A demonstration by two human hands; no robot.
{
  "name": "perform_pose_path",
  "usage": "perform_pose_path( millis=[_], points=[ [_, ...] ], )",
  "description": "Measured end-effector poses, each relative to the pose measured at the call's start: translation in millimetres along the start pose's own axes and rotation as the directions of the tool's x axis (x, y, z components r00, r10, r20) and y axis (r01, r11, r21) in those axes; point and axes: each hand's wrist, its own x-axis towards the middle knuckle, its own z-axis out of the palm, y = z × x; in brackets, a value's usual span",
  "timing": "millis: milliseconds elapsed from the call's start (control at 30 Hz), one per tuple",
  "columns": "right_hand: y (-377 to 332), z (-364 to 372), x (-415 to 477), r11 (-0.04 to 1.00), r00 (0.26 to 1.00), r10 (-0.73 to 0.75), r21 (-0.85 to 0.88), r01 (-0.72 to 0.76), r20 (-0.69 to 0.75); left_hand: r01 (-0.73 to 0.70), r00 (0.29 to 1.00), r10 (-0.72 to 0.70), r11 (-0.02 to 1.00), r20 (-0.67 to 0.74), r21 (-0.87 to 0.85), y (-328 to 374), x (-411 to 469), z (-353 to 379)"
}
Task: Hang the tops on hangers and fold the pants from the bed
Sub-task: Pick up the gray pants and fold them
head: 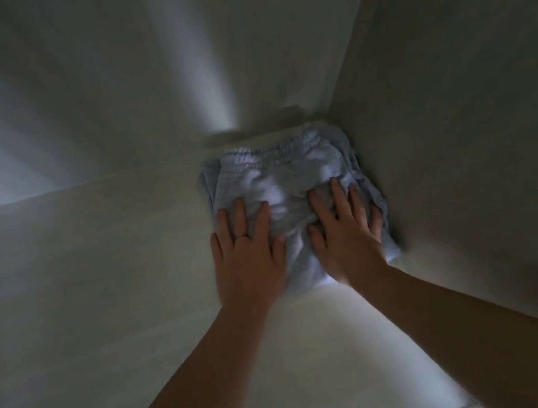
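Pants sit folded in the far right corner of a pale shelf. Waistband is at the far end toward the back wall, and the right edge is just beside the side wall. Long axis of the bundle runs near-to-far, roughly in line with both forearms. Left hand and right hand lie flat on the near half of the bundle. Fingers are straight and spread, pointing at the waistband and gripping nothing. Left hand, with a ring, covers the bundle's left edge. Right hand sits nearer the side wall, its outer finger along the right edge. Neither hand is closer than the other, and the pants lie under and ahead of the fingertips on both sides. Judgement: the fold looks done for this pair, and stowing is the step in hand. Any last nudge goes straight forward along the long axis, since little room remains to the right. Frame is dim and blurred, so contact with either wall can't be confirmed.
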Motion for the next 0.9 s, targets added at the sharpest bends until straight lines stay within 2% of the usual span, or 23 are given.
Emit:
perform_pose_path(
  millis=[233,367,567,733,900],
  points=[
    [-4,-10,32,0.999,0.999,-0.045,-0.008,0.045,0.021,0.0,1.0,0.0,1.0,0.001,0.018,-5,36,-2],
    [1,-13,13,0.996,0.997,-0.073,-0.042,0.073,0.0,0.012,0.999,-0.013,1.0,0.036,0.014,-4,17,-6],
    [3,-7,-65,0.997,0.989,-0.062,-0.037,0.067,0.137,0.055,0.989,-0.047,0.997,0.139,-0.058,6,-65,-13],
    [3,-11,-153,0.999,0.961,-0.01,-0.03,0.019,0.277,0.158,0.946,-0.132,0.985,0.296,-0.065,15,-159,-20],
    [4,-45,-223,0.999,0.947,-0.025,-0.019,0.032,0.32,0.218,0.921,-0.192,0.975,0.338,-0.042,26,-234,-54]
  ],
)
